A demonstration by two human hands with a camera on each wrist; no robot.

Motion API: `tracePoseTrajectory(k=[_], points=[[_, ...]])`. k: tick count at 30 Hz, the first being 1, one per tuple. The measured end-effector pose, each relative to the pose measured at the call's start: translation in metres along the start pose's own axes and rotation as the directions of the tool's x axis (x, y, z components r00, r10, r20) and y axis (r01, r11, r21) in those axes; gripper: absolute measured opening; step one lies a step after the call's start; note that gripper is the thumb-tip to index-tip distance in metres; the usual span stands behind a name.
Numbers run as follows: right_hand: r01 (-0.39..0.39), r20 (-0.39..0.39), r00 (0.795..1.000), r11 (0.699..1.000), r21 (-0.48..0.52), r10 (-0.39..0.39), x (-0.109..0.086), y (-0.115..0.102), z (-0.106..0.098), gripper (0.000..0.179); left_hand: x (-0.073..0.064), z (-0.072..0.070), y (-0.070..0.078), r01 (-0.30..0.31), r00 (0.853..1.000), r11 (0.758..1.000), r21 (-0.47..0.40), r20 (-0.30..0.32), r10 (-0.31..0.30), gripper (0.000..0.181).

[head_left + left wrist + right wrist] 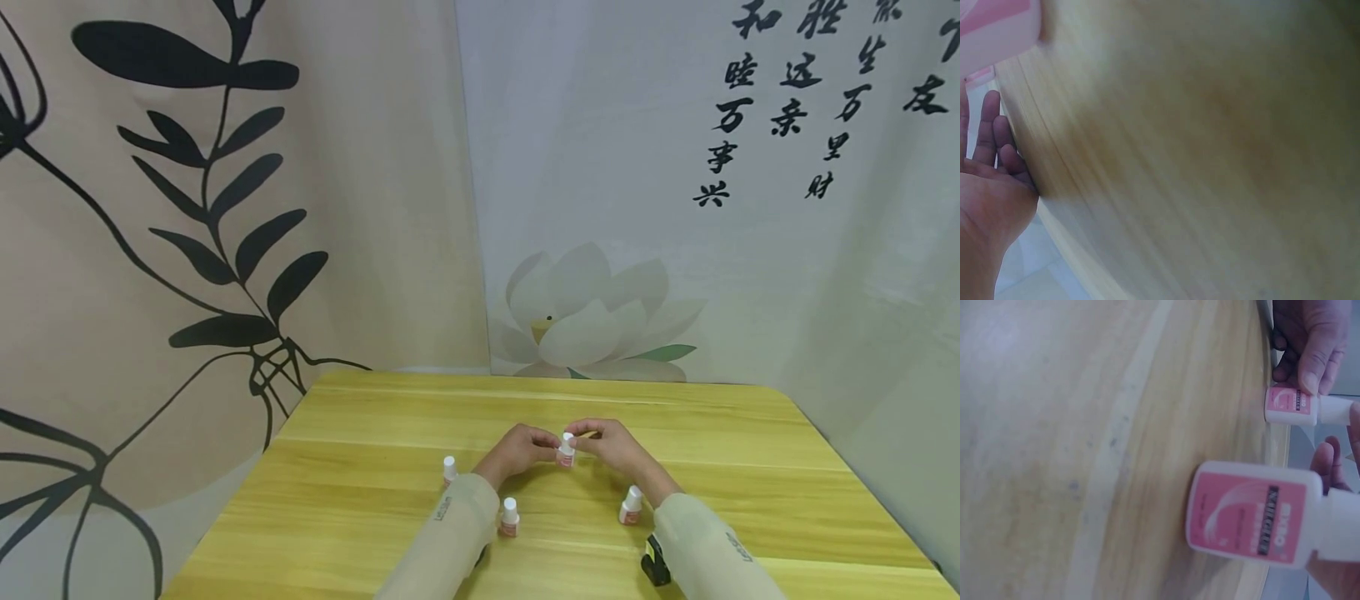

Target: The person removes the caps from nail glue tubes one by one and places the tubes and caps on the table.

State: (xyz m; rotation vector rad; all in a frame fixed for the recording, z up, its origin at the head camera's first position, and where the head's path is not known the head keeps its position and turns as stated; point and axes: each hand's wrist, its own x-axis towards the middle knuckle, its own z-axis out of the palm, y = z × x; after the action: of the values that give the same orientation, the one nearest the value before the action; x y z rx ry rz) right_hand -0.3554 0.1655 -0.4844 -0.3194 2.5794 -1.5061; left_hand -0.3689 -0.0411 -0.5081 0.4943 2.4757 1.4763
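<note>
The head view is bright, with soft shadows on the table (360, 533); the left wrist view is dimmer, darkest upper right, seemingly out of focus.

**Sleeves and Frame Edges Steal the Show**

Head view: the left sleeve (450, 529) swallows the base of a white-capped bottle (449, 464)! Lower right, the right sleeve (716, 550) half-covers a black object (655, 562), impossible to identify. The held bottle (566, 452)? Label too small to read. Upper right, the calligraphy (801, 72) gets sliced by the top edge! Left wrist view: a pink-labelled bottle (997, 34) cut off upper left, the left hand (992, 199) running out at the left edge, the tabletop (1179, 156) all blur. Right wrist view: the foreground nail glue bottle (1249, 515) loses its cap's end at the right edge, small print smeared!
</note>
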Motion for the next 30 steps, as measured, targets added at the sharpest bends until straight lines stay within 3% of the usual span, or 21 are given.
tracePoseTrajectory(k=[11,18,30], points=[[-0.007,0.016,1.0,1.0,0.001,0.007,0.0012,-0.0014,0.0008,0.035,-0.002,-0.0009,0.0018,0.018,1.0,1.0,-0.012,0.002,-0.018,0.017],[-0.033,-0.023,0.999,0.997,-0.069,0.032,0.0024,-0.0061,0.0001,0.018,-0.0007,-0.0013,0.0,0.018,1.0,1.0,-0.021,0.009,-0.018,0.017],[-0.022,-0.005,1.0,0.999,-0.027,0.022,0.0015,-0.0064,-0.0014,0.023,-0.0032,-0.0017,0.0035,0.032,0.999,0.999,-0.019,0.018,-0.032,0.018]])
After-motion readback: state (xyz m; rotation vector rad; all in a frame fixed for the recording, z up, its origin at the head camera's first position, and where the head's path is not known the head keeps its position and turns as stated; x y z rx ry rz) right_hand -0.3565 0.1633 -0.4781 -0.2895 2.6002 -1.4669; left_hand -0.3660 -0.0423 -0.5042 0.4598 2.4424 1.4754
